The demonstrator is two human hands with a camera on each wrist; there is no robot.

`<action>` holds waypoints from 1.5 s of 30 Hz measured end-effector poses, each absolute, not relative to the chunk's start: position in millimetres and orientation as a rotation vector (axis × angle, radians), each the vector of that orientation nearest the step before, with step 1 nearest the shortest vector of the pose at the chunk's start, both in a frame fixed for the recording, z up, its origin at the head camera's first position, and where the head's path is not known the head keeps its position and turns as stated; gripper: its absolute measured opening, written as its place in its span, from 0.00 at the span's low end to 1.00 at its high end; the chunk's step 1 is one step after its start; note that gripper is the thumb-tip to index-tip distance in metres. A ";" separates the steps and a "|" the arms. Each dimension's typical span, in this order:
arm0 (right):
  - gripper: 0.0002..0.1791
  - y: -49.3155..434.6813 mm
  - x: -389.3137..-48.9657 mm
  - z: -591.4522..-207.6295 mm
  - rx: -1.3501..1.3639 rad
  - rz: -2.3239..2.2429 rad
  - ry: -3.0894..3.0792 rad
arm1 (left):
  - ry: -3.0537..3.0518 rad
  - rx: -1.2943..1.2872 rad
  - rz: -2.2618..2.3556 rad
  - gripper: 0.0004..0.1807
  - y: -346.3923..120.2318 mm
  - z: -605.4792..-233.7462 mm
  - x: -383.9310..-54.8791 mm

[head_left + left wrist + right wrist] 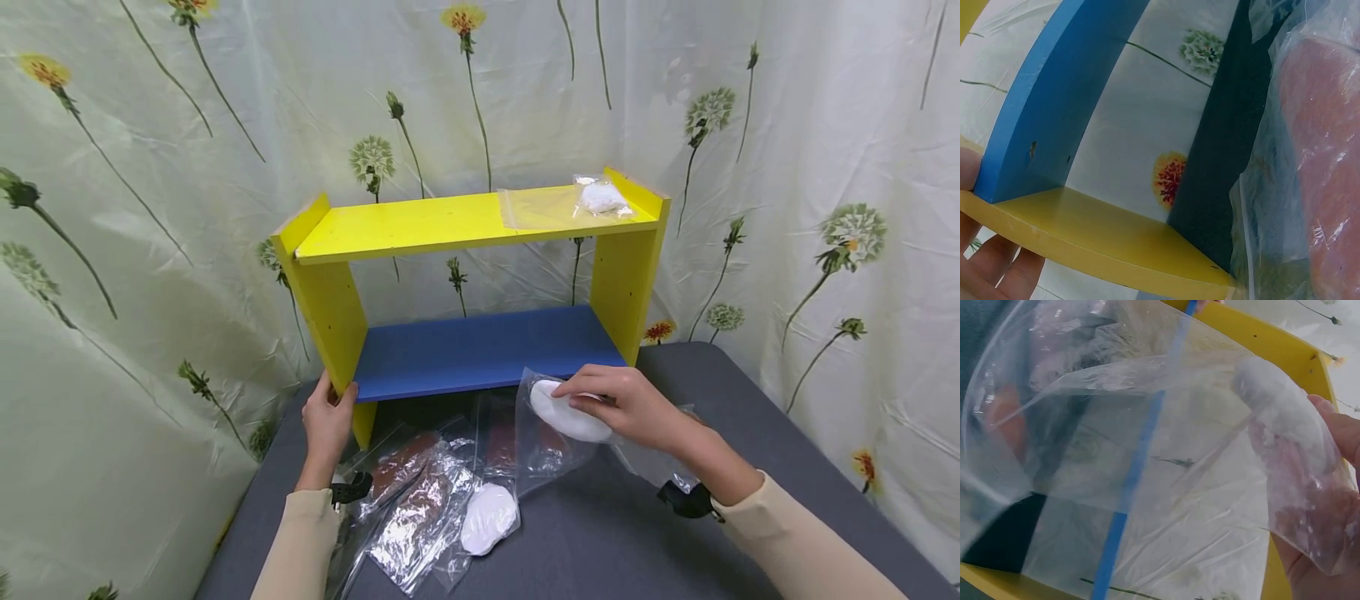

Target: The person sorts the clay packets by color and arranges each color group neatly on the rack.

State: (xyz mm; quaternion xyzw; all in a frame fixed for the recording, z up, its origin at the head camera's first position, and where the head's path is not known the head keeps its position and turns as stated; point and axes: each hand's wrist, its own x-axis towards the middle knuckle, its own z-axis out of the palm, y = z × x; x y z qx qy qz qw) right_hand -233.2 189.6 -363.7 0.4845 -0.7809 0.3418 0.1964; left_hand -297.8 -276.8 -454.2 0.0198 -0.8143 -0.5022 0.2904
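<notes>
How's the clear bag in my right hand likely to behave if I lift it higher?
The clear bag will probably be floppy, since its thin film is creased. The white lump sits toward one end, so the empty part may trail or fold. Its shiny surface might make it slightly slippery.

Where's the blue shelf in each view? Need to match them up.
Head: blue shelf at centre, below the yellow shelf.
Left wrist: blue shelf slanting, upper left.
Right wrist: steep strip near centre, partly behind the clear bag.
Shared landmark: flowered curtain.
</notes>
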 end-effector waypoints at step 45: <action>0.33 146.9 -248.1 -224.0 1.363 1.025 -2.023 | -2.169 0.036 -1.338 0.23 -278.3 -452.5 -297.3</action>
